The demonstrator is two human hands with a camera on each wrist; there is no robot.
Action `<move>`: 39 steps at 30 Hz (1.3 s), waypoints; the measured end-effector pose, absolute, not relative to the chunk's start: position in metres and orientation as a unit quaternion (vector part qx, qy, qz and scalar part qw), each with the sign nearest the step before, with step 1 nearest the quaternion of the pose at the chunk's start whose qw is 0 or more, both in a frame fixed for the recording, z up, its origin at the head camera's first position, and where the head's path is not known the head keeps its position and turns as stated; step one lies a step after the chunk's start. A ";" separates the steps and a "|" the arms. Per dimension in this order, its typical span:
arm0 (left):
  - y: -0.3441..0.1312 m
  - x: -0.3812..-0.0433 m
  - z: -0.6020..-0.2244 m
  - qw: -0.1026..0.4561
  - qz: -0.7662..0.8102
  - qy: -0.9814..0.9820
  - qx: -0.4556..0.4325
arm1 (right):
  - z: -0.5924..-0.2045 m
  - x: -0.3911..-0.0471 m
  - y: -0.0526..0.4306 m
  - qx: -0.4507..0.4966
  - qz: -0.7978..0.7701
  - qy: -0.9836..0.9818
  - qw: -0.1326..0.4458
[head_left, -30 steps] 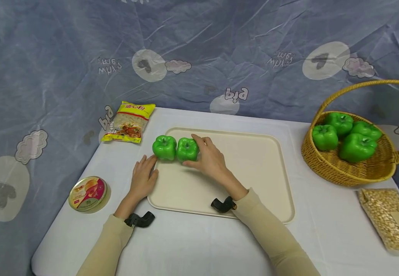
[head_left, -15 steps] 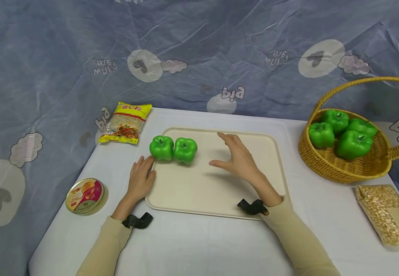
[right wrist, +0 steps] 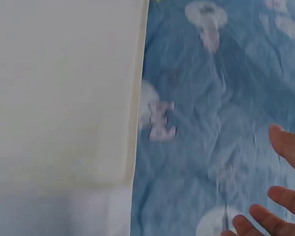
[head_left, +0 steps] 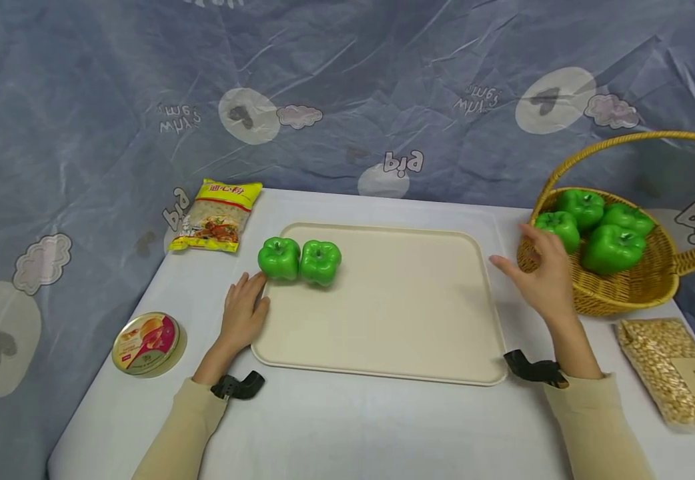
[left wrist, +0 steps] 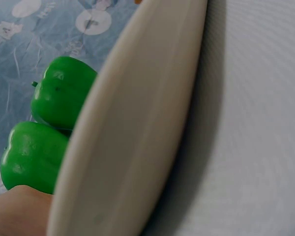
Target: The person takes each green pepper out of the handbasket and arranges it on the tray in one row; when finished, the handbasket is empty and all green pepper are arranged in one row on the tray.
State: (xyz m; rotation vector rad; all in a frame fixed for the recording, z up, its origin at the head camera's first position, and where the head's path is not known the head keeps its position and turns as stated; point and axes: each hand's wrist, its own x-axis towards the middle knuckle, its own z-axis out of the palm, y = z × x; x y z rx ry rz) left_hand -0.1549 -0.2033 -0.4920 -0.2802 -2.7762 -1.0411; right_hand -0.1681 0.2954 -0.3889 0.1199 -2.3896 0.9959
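Two green bell peppers stand side by side at the far left of the cream tray [head_left: 395, 320], a left pepper [head_left: 279, 259] and a right pepper [head_left: 320, 263]. My left hand [head_left: 243, 313] lies at the tray's left edge with its fingers extended, fingertips right below the left pepper. In the left wrist view the tray's rim [left wrist: 132, 118] fills the middle, with both peppers behind it. My right hand [head_left: 542, 273] is in front of the wicker basket [head_left: 605, 305], thumb and fingers spread, holding nothing. It overlaps the basket's left side and a green pepper [head_left: 559, 230] inside.
Several green peppers sit in the basket, whose tall handle [head_left: 635, 137] arches over it. A bag of grains [head_left: 671, 367] lies in front of the basket. At the left are a yellow pasta bag [head_left: 218, 215] and a round tin [head_left: 146, 343]. A patterned blue cloth [head_left: 347, 87] hangs behind.
My right hand has let go of the right pepper and moved right across the tray to the basket. The left hand stays at the tray's edge. The head view has shifted slightly.
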 end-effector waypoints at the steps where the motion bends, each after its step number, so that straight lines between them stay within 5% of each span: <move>1: -0.203 -0.155 -0.492 0.081 -0.349 -0.929 -0.094 | -0.389 -0.167 0.306 0.023 0.371 -0.882 0.288; 5: -0.203 -0.154 -0.492 0.083 -0.349 -0.929 -0.094 | -0.388 -0.163 0.347 -0.072 0.363 -0.868 0.332; 13: -0.202 -0.154 -0.493 0.085 -0.351 -0.928 -0.094 | -0.388 -0.163 0.416 -0.235 0.358 -0.849 0.310; 39: -0.202 -0.154 -0.492 0.075 -0.350 -0.930 -0.088 | -0.395 -0.184 0.458 -0.298 0.368 -0.863 0.175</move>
